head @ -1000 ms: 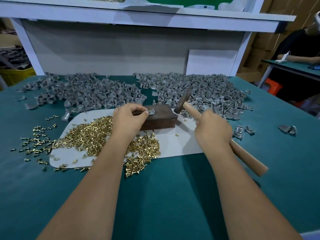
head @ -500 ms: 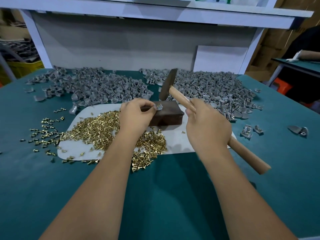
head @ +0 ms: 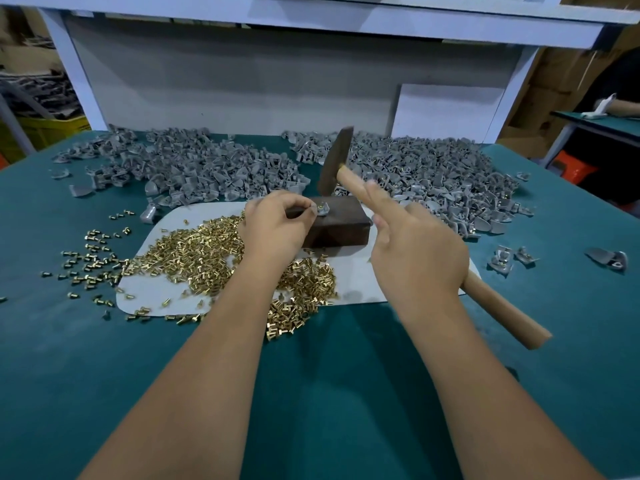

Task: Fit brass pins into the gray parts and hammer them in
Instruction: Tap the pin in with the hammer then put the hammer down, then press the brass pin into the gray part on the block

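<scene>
Two heaps of gray parts [head: 426, 171] and one heap of brass pins [head: 194, 251] cover the counter [head: 311, 393]. The left hand [head: 273, 226] pinches one small gray part [head: 321, 210], pin in, on one dark block [head: 341, 226]. The right hand [head: 415, 258] grips one wooden-handled hammer [head: 337, 161], forefinger straight.

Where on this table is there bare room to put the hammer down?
Bare green table lies near you, between the forearms and below the white mat. More lies at right, between the mat and the lone gray part. Crowded: gray parts along the back, brass pins over the mat's left and beyond it.
</scene>
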`<state>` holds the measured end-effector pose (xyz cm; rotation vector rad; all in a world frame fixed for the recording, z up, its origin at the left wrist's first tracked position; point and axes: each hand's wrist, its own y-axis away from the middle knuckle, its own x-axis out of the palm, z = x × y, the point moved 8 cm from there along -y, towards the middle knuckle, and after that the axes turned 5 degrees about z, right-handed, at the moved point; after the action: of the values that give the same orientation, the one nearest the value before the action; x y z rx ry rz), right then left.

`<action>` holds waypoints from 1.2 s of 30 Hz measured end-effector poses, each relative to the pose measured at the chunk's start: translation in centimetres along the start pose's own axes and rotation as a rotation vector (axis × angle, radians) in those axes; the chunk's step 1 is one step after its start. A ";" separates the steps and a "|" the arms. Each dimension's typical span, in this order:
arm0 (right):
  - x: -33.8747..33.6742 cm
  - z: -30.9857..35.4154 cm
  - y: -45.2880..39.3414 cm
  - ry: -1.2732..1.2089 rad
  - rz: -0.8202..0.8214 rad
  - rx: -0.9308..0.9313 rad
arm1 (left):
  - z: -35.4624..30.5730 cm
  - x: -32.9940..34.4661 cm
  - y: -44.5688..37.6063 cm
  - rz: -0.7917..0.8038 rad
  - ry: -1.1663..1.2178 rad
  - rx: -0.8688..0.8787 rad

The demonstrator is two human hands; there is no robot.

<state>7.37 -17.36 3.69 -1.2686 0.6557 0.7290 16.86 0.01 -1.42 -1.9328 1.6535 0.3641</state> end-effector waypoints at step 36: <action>-0.1 0.1 0.3 -0.054 -0.002 0.022 | -0.2 -0.2 0.3 -0.032 -0.023 -0.013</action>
<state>7.04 -17.22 3.60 -1.2251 0.6169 0.7498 16.54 0.06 -1.24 -1.9555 1.6072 0.3833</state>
